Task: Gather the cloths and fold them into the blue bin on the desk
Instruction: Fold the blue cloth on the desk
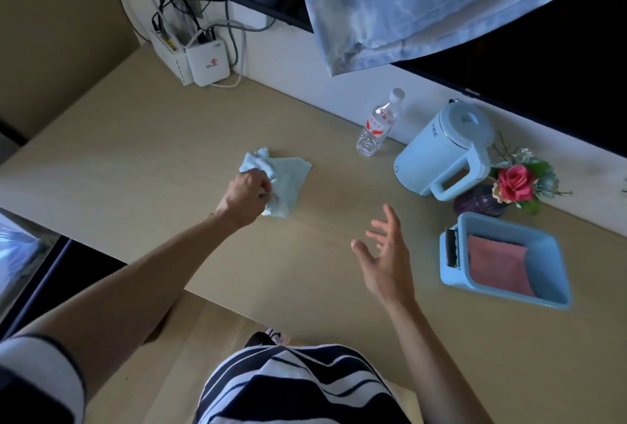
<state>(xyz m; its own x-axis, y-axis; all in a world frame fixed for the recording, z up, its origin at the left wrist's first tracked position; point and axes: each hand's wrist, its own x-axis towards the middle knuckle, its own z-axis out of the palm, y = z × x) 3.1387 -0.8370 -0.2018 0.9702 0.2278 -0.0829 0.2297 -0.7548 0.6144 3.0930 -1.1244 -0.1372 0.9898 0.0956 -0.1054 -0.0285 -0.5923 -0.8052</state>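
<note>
Left hand on the cloth — mid-bench.
Its grip is clenched on the crumpled pale-blue cloth; right hand hovers, fingers spread, grip released — blue bin at right holds a folded pink cloth.

The desk looks like pale wood laminate — smooth and matt, with a faint grain. The light blue cloth is soft and fluffy, its edges scalloped; the pink cloth in the blue bin looks flatter, a fine-napped fabric. The bin is smooth plastic with a dull sheen. The kettle is pale blue plastic, slightly glossy. The water bottle is clear, shiny plastic — its label glossy. The vase looks like dark, glossy glass.
</note>
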